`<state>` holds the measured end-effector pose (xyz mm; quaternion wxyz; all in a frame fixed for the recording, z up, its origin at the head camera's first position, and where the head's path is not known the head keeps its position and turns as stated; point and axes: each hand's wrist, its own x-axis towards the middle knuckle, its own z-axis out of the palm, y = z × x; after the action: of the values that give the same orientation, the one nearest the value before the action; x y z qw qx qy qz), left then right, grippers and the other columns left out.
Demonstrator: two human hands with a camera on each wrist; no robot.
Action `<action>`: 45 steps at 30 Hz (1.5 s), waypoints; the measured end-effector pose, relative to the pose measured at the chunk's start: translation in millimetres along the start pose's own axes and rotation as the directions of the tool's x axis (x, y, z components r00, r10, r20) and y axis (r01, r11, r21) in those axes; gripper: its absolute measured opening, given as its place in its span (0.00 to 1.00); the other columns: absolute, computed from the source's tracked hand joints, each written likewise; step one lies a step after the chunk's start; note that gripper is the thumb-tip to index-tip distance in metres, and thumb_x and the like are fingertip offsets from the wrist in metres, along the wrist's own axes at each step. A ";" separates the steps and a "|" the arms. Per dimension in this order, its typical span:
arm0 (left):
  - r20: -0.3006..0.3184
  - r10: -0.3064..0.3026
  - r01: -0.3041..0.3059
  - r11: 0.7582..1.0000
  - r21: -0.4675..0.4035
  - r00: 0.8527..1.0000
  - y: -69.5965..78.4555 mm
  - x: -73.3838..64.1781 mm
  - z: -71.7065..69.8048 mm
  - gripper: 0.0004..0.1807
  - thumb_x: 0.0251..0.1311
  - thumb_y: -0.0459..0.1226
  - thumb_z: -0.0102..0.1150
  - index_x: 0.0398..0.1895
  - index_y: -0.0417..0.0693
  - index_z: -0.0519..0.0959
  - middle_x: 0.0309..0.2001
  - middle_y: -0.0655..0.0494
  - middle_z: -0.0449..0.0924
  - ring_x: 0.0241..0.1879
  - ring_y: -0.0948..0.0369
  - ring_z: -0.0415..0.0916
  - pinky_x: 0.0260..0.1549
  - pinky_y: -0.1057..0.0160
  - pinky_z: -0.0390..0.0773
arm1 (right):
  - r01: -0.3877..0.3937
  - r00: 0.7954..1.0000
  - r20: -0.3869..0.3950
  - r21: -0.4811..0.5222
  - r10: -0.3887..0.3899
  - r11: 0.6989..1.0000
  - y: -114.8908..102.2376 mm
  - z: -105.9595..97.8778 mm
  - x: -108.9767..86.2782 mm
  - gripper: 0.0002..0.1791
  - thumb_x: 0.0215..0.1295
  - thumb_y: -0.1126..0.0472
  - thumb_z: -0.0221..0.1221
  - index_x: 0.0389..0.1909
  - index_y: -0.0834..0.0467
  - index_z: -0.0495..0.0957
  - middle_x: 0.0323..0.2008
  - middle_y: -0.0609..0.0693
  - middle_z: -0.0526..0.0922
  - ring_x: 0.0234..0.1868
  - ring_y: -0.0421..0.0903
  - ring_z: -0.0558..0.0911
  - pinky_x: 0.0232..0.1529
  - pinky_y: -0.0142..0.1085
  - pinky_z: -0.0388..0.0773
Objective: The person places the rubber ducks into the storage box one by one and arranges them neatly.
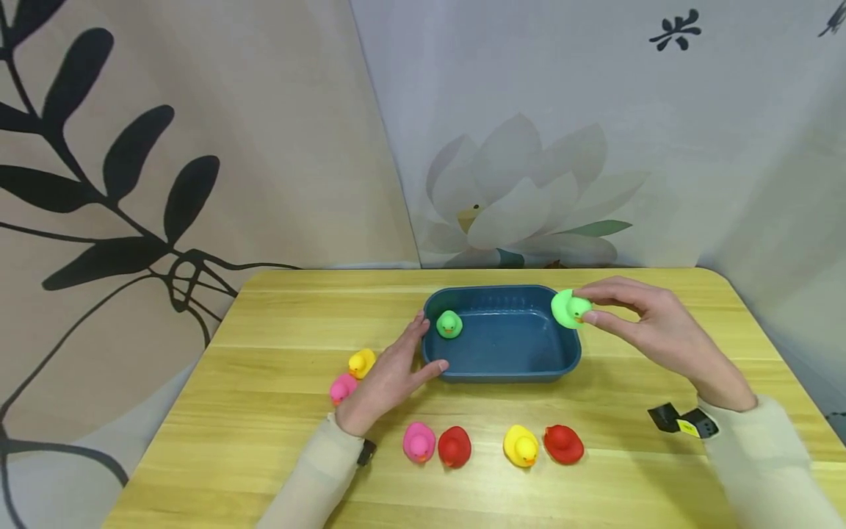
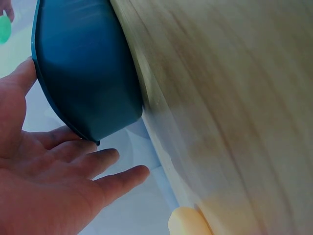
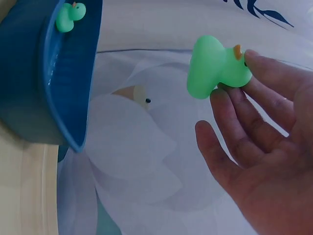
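Note:
My right hand [image 1: 654,323] pinches a green rubber duck [image 1: 566,309] by the head between thumb and fingertips, above the right end of a blue plastic basin [image 1: 502,377]. In the right wrist view this duck [image 3: 208,68] is held up clear of the basin wall [image 3: 24,83]. A second green duck [image 1: 449,325] sits inside the basin at its left end. My left hand [image 1: 390,371] touches the basin's left end, thumb at the front rim and fingers at the side. The left wrist view shows those fingers [image 2: 122,183] spread and loosely extended.
On the wooden table [image 1: 264,441], a pink duck [image 1: 419,442], a red duck [image 1: 454,447], a yellow duck [image 1: 521,446] and another red duck [image 1: 564,444] stand in front of the basin. Beside my left wrist are a yellow duck [image 1: 361,363] and a pink duck [image 1: 343,388].

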<state>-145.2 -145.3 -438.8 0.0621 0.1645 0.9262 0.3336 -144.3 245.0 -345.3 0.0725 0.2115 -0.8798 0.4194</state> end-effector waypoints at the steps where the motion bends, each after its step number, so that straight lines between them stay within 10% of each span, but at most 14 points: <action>1: 0.000 0.000 0.000 1.000 0.001 1.000 0.2 0.0 0.1 0.49 0.68 0.56 0.64 0.83 0.44 0.54 0.83 0.49 0.46 0.80 0.47 0.51 0.72 0.46 0.63 | 0.005 1.000 0.002 0.000 -0.005 1.000 -1.6 0.9 1.0 0.19 0.68 0.62 0.69 0.58 0.43 0.85 0.55 0.41 0.84 0.55 0.31 0.79 0.51 0.19 0.73; 15: 0.003 -0.007 0.007 1.000 0.000 1.000 2.4 -0.9 0.1 0.48 0.68 0.55 0.64 0.83 0.44 0.54 0.83 0.48 0.46 0.80 0.47 0.51 0.72 0.46 0.64 | 0.070 0.996 0.062 0.003 -0.070 0.998 -11.1 22.3 17.3 0.17 0.70 0.60 0.67 0.59 0.46 0.85 0.57 0.42 0.84 0.56 0.38 0.79 0.51 0.25 0.76; 28: -0.006 -0.007 0.007 1.000 0.004 1.000 0.6 -1.5 0.9 0.49 0.68 0.57 0.64 0.82 0.44 0.55 0.83 0.49 0.46 0.79 0.46 0.52 0.71 0.45 0.65 | 0.072 0.986 0.150 -0.007 -0.070 0.997 -8.5 55.1 41.0 0.17 0.71 0.56 0.67 0.59 0.53 0.84 0.56 0.49 0.85 0.55 0.50 0.82 0.53 0.53 0.82; 45: -0.003 -0.013 0.013 1.000 -0.013 1.000 0.9 -0.1 -0.5 0.49 0.68 0.57 0.64 0.82 0.44 0.55 0.83 0.48 0.47 0.79 0.45 0.52 0.71 0.43 0.66 | 0.062 0.972 0.227 -0.023 -0.055 0.998 -7.2 86.9 73.2 0.18 0.70 0.57 0.68 0.59 0.54 0.85 0.54 0.49 0.86 0.53 0.51 0.82 0.53 0.51 0.83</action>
<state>-144.9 -145.0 -437.8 0.0640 0.1577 0.9251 0.3394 -202.7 151.4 -373.3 -0.0128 0.2828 -0.8819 0.3770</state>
